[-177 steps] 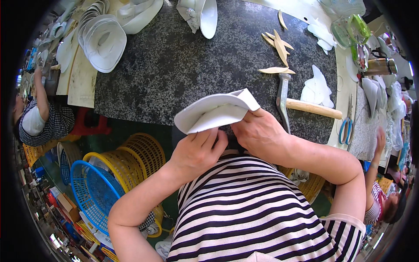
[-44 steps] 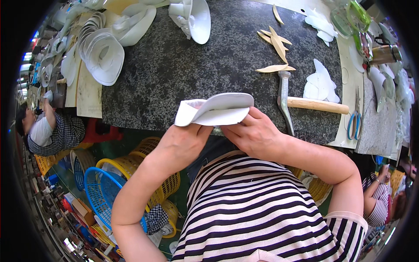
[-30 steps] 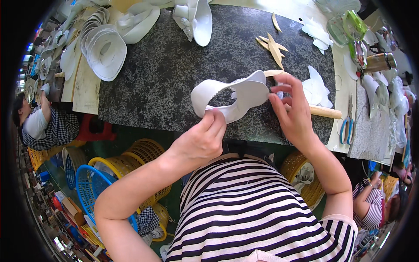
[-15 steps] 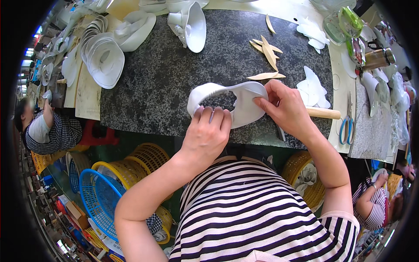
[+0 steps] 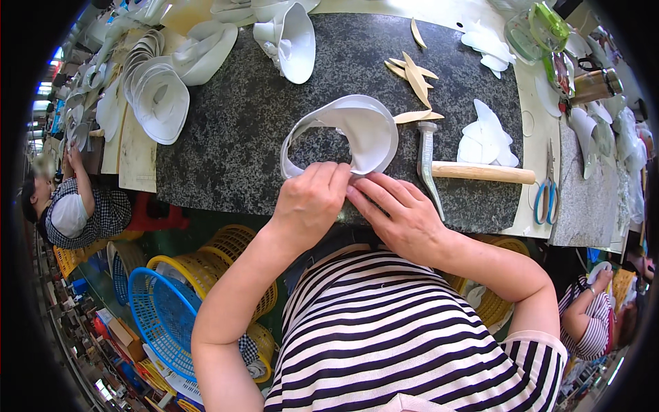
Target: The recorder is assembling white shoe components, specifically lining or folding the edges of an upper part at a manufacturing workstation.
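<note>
A white shoe upper (image 5: 374, 127), curved into a ring with a wide opening, is held over the dark speckled slab (image 5: 226, 158). My left hand (image 5: 314, 196) pinches its near edge, fingers curled together. Close beside it, my right hand (image 5: 398, 209) grips the same edge, thumb tucked under and hidden. The two hands nearly touch at the fingertips. Right of them lies a hammer (image 5: 480, 172) with a wooden handle and metal head. Several thin tan wedge-shaped pieces (image 5: 416, 81) lie beyond the upper, and flat white cut pieces (image 5: 487, 141) sit at the right.
Stacked white uppers (image 5: 159, 103) stand at the left, another white upper (image 5: 296, 48) at the back. Blue-handled scissors (image 5: 547, 199) and a metallic flask (image 5: 596, 87) are at the right. Blue (image 5: 161, 316) and yellow baskets (image 5: 175, 268) stand below the bench at left. Co-workers sit on both sides.
The upper has turned and tilted up, its wide part rising. My right hand has moved from its right end down to the near edge beside my left hand, uncovering the hammer head.
</note>
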